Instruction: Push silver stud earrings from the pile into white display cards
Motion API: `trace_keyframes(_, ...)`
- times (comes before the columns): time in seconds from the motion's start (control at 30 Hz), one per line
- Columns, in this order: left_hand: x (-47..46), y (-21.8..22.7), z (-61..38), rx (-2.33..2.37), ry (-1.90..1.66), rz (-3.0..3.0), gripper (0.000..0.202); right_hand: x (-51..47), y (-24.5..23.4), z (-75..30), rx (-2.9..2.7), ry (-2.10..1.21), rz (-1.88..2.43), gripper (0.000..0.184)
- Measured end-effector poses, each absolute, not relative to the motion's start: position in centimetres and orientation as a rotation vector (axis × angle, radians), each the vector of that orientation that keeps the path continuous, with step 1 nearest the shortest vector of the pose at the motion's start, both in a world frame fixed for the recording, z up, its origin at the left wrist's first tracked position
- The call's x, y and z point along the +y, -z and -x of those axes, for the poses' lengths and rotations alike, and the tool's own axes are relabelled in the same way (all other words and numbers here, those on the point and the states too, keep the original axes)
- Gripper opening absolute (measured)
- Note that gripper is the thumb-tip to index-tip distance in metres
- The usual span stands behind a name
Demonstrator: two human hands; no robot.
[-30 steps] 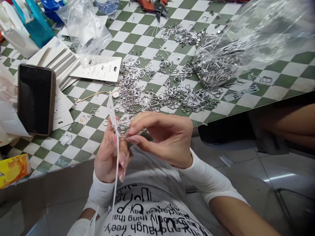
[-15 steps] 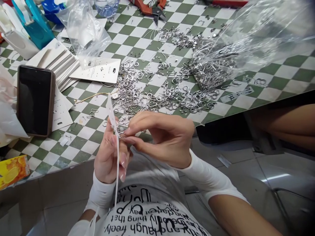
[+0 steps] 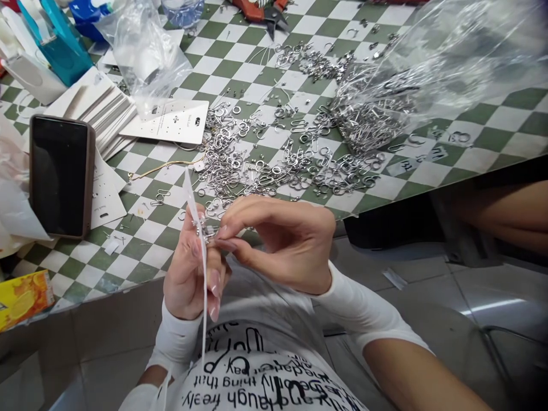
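Note:
My left hand (image 3: 188, 274) is closed around a white jewelry card (image 3: 204, 302), seen nearly edge-on and standing upright over the table's front edge. Small silver earrings (image 3: 207, 230) sit at the card's upper part, on the side facing my right hand. My right hand (image 3: 278, 242) pinches thumb and forefinger together against these silver pieces; exactly which piece is between the fingertips is too small to make out. Just beyond both hands a loose pile of silver rings and clip-shaped pieces (image 3: 274, 171) spreads over the checkered table (image 3: 141, 257).
A phone (image 3: 62, 177) leans at left beside a stack of white cards (image 3: 92, 108). Clear plastic bags (image 3: 445, 68) with silver pieces lie at right. Red-handled pliers (image 3: 261, 11), a teal tape dispenser (image 3: 62, 48) and a yellow packet (image 3: 25, 299) are around. Another person's leg (image 3: 505, 214) shows at right.
The camera view has shifted slightly. My right fingertips have drawn back a little from the card, leaving more of the silver pieces visible. My left hand keeps its hold.

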State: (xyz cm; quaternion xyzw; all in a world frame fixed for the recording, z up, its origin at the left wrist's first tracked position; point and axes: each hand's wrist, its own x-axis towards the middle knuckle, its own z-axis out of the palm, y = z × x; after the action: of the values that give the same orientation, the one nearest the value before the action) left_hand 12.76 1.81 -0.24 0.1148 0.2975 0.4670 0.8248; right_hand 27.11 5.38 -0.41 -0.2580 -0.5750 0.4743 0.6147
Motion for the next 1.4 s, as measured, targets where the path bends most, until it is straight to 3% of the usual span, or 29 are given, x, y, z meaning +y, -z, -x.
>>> trace_keyframes(0.23, 2.3, -0.4, -12.7, 0.615, -0.962, -0.286, 0.055, 5.4, 0.0, -27.2, -1.36, -1.092, 0.603, 0.024)
trace_keyframes(0.37, 2.1, -0.6, -12.9, 0.559, -1.044, -0.384, 0.03, 5.3, 0.2, -28.5, -1.397, -1.038, 0.696, 0.023)
trace_keyframes(0.5, 1.6, -1.2, -12.5, 0.564, -1.202, -0.414, 0.012, 4.4, 1.0, -30.3, -1.637, -0.748, 0.918, 0.017)
trace_keyframes(0.67, 1.3, -2.0, -11.6, 0.678, -1.244, -0.383, 0.016, 3.1, 2.1, -30.2, -1.966, -0.325, 1.017, 0.009)
trace_keyframes(0.97, 1.4, -2.9, -11.1, 0.704, -1.217, -0.231, 0.012, 3.1, 3.1, -29.1, -2.041, -0.134, 0.909, 0.008)
trace_keyframes(1.07, 1.7, -2.6, -11.1, 0.713, -1.255, -0.198, 0.012, 3.0, 3.2, -29.3, -2.061, -0.14, 0.884, 0.012)
trace_keyframes(1.3, 2.4, -1.7, -11.0, 0.665, -1.237, -0.143, 0.039, 2.5, 2.7, -28.8, -2.051, -0.318, 0.928, 0.005)
trace_keyframes(1.4, 2.3, -2.1, -11.2, 0.711, -1.264, -0.085, 0.04, 2.3, 2.6, -28.8, -2.046, -0.334, 0.983, 0.003)
